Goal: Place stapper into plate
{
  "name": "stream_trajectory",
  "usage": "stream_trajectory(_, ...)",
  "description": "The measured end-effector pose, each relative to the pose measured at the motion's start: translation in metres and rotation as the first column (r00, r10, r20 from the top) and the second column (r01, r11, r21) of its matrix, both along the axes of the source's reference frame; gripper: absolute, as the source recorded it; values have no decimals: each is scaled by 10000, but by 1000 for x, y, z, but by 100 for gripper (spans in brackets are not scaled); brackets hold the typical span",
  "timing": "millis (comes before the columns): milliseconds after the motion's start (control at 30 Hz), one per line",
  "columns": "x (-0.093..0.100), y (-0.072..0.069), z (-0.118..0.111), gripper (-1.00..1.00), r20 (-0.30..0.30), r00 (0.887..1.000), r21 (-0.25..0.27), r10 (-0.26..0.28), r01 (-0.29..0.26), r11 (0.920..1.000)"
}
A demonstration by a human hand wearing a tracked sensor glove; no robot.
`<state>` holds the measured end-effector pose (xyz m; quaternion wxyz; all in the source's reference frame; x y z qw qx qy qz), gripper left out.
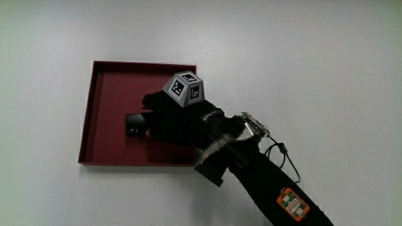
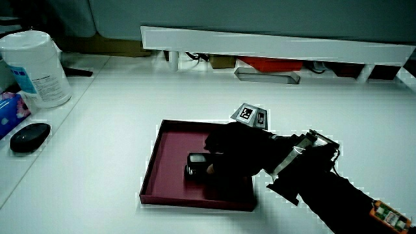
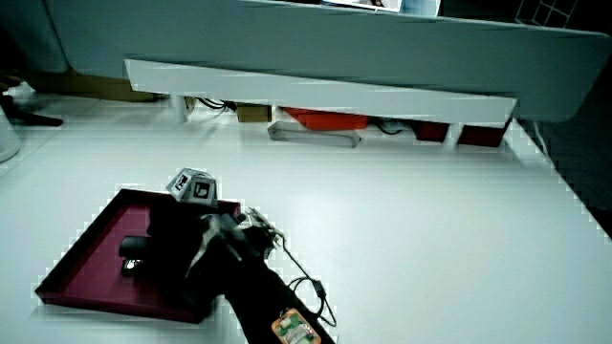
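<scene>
A dark red square plate (image 1: 113, 88) lies on the white table and shows in both side views (image 2: 169, 149) (image 3: 96, 239). A small black stapler (image 1: 134, 123) rests on the plate's floor (image 2: 196, 165) (image 3: 134, 256). The gloved hand (image 1: 169, 122) reaches in over the plate edge nearest the person, and its fingers close around the end of the stapler (image 2: 240, 156) (image 3: 177, 244). The patterned cube (image 1: 186, 88) sits on the back of the hand. Part of the stapler is hidden under the hand.
At the table's edge in a side view stand a white wipes canister (image 2: 39, 68), a black oval object (image 2: 29, 136) and a blue packet (image 2: 6, 110). The low white partition (image 2: 273, 45) (image 3: 325, 91) has red items under it. A thin cable (image 1: 286, 157) loops beside the forearm.
</scene>
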<state>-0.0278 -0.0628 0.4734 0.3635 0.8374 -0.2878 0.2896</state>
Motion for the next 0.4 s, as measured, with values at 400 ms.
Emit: stream_trajectory(400, 54, 0, -54, -100, 773, 9957, -1127, -511, 597, 9918)
